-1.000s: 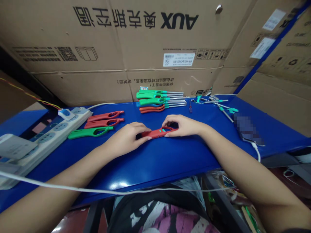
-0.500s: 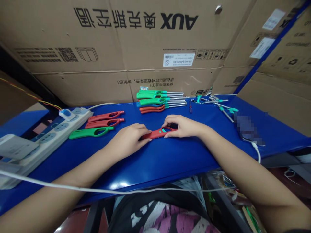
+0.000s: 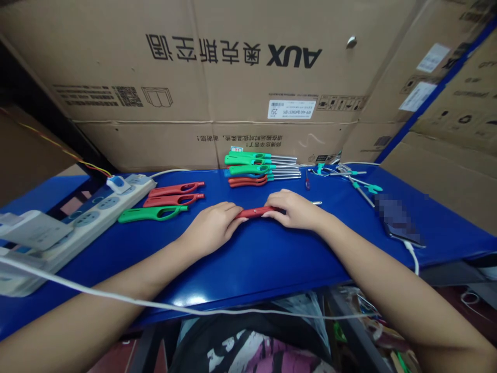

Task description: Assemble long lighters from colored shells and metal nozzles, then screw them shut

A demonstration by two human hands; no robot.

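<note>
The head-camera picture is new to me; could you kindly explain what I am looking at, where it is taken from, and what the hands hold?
There is no machine here: a person wears a camera on the head, looking forward and down at their own bare arms. The left hand and right hand both grip one red lighter body lying on the blue table, one hand at each end. To the left lie two red shells and a green shell beside a white power strip. Behind is a stack of finished lighters with metal tubes, and loose parts to the right. Cardboard boxes stand behind.
</note>
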